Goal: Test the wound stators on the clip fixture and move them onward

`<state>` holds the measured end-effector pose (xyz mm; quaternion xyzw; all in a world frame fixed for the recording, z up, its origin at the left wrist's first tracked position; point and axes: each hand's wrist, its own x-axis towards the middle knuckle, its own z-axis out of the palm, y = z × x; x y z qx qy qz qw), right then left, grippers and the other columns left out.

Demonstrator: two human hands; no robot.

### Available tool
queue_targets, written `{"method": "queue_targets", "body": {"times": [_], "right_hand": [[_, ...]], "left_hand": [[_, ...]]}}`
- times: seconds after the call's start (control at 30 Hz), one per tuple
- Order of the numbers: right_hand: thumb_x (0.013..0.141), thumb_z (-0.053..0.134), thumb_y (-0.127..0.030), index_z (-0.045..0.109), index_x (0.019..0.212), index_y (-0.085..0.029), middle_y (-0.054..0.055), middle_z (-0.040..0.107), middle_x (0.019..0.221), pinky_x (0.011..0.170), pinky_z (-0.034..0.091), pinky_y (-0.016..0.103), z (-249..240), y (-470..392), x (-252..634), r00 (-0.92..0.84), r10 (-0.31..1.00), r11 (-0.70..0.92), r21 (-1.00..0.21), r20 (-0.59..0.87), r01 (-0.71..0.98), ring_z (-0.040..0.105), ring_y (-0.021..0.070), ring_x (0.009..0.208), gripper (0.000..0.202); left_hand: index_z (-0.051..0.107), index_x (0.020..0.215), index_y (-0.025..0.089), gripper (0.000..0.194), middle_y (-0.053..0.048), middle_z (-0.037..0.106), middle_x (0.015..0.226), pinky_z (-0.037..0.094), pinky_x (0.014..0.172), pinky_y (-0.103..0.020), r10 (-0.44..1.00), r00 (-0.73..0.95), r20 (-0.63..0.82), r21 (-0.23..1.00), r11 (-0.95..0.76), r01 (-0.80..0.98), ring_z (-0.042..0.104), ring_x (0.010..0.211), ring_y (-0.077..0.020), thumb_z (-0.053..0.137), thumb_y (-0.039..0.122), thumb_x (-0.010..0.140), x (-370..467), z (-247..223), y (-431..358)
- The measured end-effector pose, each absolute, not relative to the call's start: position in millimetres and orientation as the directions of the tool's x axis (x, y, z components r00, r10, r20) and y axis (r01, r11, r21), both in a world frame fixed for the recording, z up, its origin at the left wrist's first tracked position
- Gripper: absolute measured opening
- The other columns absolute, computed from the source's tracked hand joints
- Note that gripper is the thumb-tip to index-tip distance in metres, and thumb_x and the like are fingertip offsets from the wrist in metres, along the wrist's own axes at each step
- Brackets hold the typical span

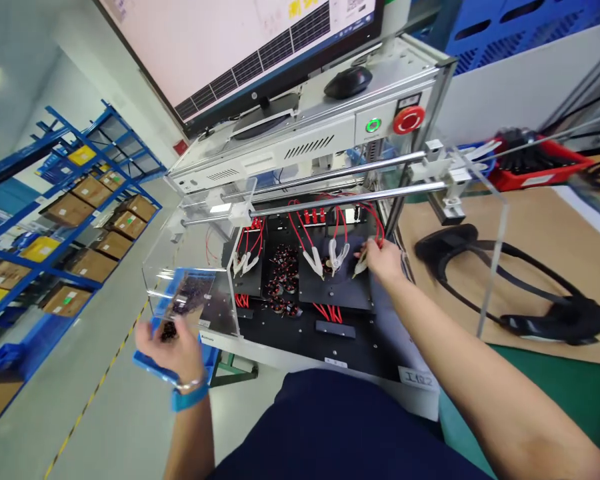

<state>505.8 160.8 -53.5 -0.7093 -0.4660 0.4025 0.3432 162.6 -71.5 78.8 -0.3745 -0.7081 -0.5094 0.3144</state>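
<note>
My right hand [384, 261] is closed on a white clip [361, 265] with red wires, at the right end of a black plate [333, 293]. Two more white clips, a left one [313, 262] and a middle one [338, 256], lie on that plate. My left hand [173, 350], slightly blurred, is out beside the clear plastic guard [193, 293]. Between its thumb and fingers is a small dark round part [169, 331]. Behind and below that hand is a blue bin [207, 357] with many dark pieces. A pile of small black-and-orange wound parts [283, 270] lies between the two plates.
Two metal rods [340, 197] cross above the fixture. An emergency stop button [409, 120] and a green-lit power button [373, 125] sit on the front panel. To the right are a black head strap [525, 287] and a red bin [540, 163]. A monitor [260, 40] stands behind.
</note>
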Motion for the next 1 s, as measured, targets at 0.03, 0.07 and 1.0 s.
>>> {"method": "queue_targets", "body": {"times": [0.03, 0.07, 1.0], "right_hand": [[0.095, 0.023, -0.036, 0.058, 0.098, -0.012, 0.012, 0.065, 0.082, 0.064, 0.052, 0.029, -50, 163, 504, 0.238, 0.939, -0.324, -0.876, -0.250, 0.357, 0.064, 0.0190, 0.068, 0.043], [0.096, 0.022, -0.040, 0.058, 0.100, -0.012, 0.011, 0.064, 0.080, 0.062, 0.052, 0.030, -47, 164, 502, 0.242, 0.938, -0.321, -0.884, -0.248, 0.340, 0.063, 0.0188, 0.065, 0.046], [0.071, 0.070, -0.041, 0.060, 0.100, -0.012, 0.015, 0.066, 0.088, 0.074, 0.050, 0.035, 7, 151, 470, -0.079, 0.988, 0.024, -0.372, -0.134, 0.928, 0.065, 0.0293, 0.084, 0.042]], "left_hand": [[0.053, 0.121, 0.018, 0.051, -0.013, 0.057, 0.125, 0.050, 0.098, -0.045, 0.340, -0.353, 0.872, 0.387, -0.036, 0.921, 0.056, 0.120, -0.0276, 0.068, 0.032, 0.074, 197, 72, -69], [0.056, 0.118, 0.021, 0.041, -0.009, 0.063, 0.116, 0.053, 0.093, -0.042, 0.502, -0.173, 0.848, 0.341, -0.265, 0.902, 0.062, 0.111, -0.0241, 0.064, 0.029, 0.078, 233, 64, -62], [0.066, 0.073, 0.015, 0.032, -0.009, 0.073, 0.080, 0.050, 0.076, -0.029, 0.950, -0.275, -0.151, 0.624, 0.307, 0.718, 0.068, 0.080, -0.0195, 0.072, 0.046, 0.075, 313, -8, 143]]}}
